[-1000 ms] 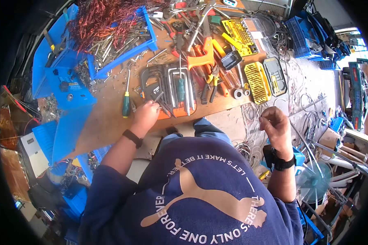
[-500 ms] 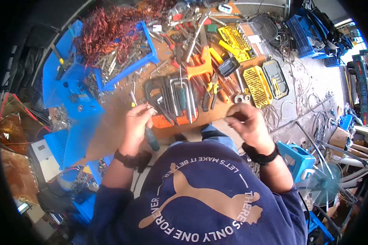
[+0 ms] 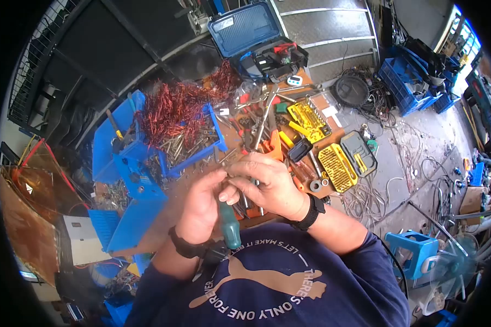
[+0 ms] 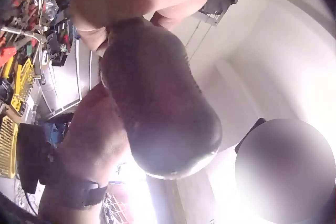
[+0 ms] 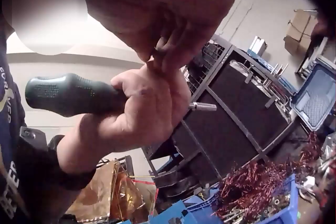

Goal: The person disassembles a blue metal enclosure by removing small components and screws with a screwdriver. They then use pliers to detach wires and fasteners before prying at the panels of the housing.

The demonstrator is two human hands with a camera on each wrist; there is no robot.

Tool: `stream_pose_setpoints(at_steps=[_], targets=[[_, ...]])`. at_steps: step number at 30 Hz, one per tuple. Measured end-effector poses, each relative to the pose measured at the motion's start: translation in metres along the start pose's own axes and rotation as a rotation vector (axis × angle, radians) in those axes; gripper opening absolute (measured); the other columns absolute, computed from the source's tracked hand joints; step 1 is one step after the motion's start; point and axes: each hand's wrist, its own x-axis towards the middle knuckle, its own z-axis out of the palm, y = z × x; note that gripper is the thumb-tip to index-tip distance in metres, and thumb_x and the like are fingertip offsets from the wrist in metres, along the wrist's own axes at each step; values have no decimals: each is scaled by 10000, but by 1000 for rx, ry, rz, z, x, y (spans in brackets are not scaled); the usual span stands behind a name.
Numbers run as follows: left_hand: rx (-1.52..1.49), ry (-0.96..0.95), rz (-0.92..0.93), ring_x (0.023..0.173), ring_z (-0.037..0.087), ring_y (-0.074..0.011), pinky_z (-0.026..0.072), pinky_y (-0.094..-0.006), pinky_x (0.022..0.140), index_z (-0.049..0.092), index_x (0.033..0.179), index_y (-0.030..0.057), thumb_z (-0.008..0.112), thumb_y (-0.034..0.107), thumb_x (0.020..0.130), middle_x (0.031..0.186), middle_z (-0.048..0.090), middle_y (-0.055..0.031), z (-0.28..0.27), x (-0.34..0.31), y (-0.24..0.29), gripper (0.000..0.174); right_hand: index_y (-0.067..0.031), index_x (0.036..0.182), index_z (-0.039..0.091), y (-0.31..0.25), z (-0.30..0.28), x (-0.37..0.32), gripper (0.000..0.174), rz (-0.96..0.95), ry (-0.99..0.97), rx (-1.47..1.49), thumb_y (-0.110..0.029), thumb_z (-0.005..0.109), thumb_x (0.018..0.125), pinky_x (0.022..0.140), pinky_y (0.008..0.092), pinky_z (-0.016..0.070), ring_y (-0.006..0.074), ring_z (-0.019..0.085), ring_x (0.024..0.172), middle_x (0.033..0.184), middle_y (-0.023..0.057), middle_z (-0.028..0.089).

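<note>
My left hand (image 3: 199,207) grips a screwdriver, its dark green handle (image 3: 230,229) jutting out below the palm toward my chest. That handle (image 4: 157,103) looms large in the left wrist view. In the right wrist view a silver shaft end (image 5: 203,107) sticks out past the left hand (image 5: 152,103), on the side away from the handle. My right hand (image 3: 273,188) has come up against the left, its fingertips bent in at the left thumb and fingers. Whether those fingertips pinch something small I cannot tell; the spot is hidden between the hands.
Beneath the hands, the wooden bench carries a yellow bit set (image 3: 338,167), a yellow socket set (image 3: 309,120) and an orange-handled saw (image 3: 273,147). Left of these stands a blue tray (image 3: 219,128) of metal parts and red wire. An opened blue toolbox (image 3: 245,30) stands at the back.
Both hands have risen off the bench area and met in front of the chest. The right hand moved left to the left hand; the green handle now shows below the left palm. The head view tilted up.
</note>
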Motion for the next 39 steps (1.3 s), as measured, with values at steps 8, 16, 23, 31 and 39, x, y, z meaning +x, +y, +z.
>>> stream_pose_setpoints(at_steps=[8, 16, 23, 31, 39], targets=[[284, -18, 105, 534, 478, -90, 387, -238, 506, 598, 972, 0, 557, 142, 918, 797, 574, -32, 14, 2, -5, 157, -42, 911, 628, -2, -14, -7, 162, 27, 38, 1, -38, 673, 755, 695, 349, 499, 292, 610, 787, 855, 105, 612], [1123, 194, 657, 677, 601, -172, 479, -273, 622, 646, 930, -31, 671, -34, 782, 917, 638, -99, 20, -4, -18, 151, -44, 884, 630, -8, -19, -7, 158, 73, 30, -8, -42, 696, 741, 665, 341, 488, 281, 602, 751, 830, 105, 609], [1409, -2, 982, 785, 620, -250, 497, -313, 665, 643, 928, -33, 667, -75, 725, 905, 637, -138, 22, -3, -8, 209, -51, 876, 640, -10, -16, -11, 189, 13, 51, -54, -63, 733, 711, 616, 330, 488, 259, 600, 699, 803, 94, 614], [1404, -33, 1014, 776, 620, -258, 499, -317, 666, 637, 933, -35, 640, -95, 735, 889, 632, -144, 19, -5, -11, 208, -56, 869, 628, -9, -14, -14, 208, -39, 53, -56, -75, 749, 701, 597, 327, 487, 251, 598, 680, 795, 89, 618], [1440, -53, 1033, 786, 617, -255, 498, -314, 674, 639, 927, -39, 638, -93, 722, 889, 629, -139, 19, -7, -15, 213, -55, 873, 622, -8, -14, -21, 222, -14, 56, -23, -76, 757, 699, 575, 314, 472, 234, 581, 653, 757, 77, 588]])
